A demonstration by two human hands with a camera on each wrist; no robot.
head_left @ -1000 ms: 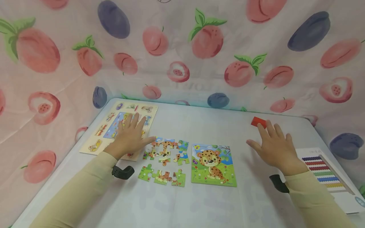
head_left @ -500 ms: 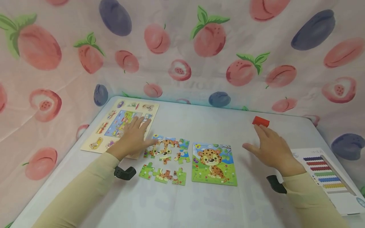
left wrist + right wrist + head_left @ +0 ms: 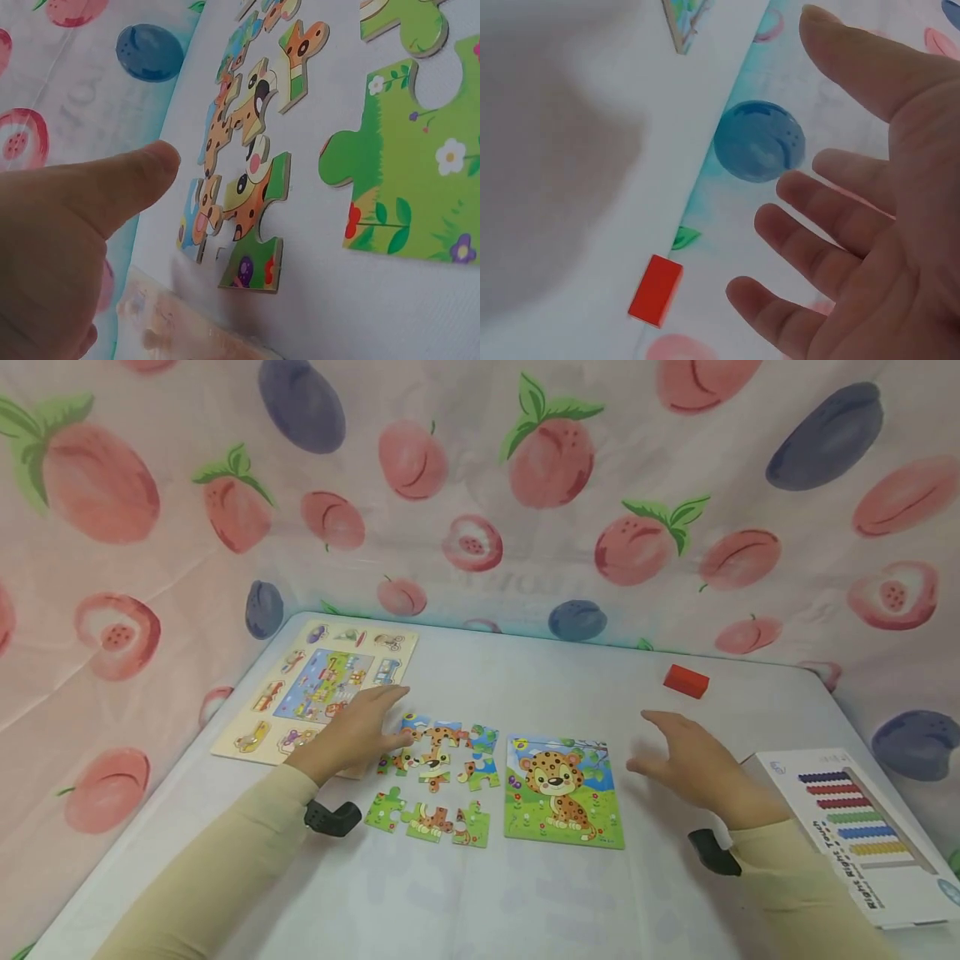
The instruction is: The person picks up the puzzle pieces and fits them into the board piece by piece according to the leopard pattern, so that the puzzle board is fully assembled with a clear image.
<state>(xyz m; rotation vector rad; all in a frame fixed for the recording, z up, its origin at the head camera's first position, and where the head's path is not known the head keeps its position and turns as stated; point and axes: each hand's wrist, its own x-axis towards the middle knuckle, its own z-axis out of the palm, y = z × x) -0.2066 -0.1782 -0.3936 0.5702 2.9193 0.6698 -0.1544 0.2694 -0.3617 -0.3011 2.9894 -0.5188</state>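
My left hand (image 3: pixel 354 737) hovers over the right edge of a wooden vehicle puzzle board (image 3: pixel 247 714), palm turned inward, holding nothing. Just right of its thumb lie loose jigsaw pieces (image 3: pixel 431 766) with parts of a leopard picture; gaps show between several of them. In the left wrist view the thumb points at these pieces (image 3: pixel 255 195). A leopard picture board (image 3: pixel 564 792) lies flat beside them. To its right my right hand (image 3: pixel 697 768) is held above the table, fingers relaxed and apart, nothing in it. Beyond its fingers lies a red block (image 3: pixel 686 682).
A white box (image 3: pixel 832 827) with rows of coloured strips sits at the right, partly behind my right forearm. A fruit-patterned curtain (image 3: pixel 465 460) rises along the back and left sides of the white table (image 3: pixel 525 902).
Both hands have turned from palms down to palms facing inward. The right hand has drawn back from the red block, and the left has uncovered more of the vehicle board.
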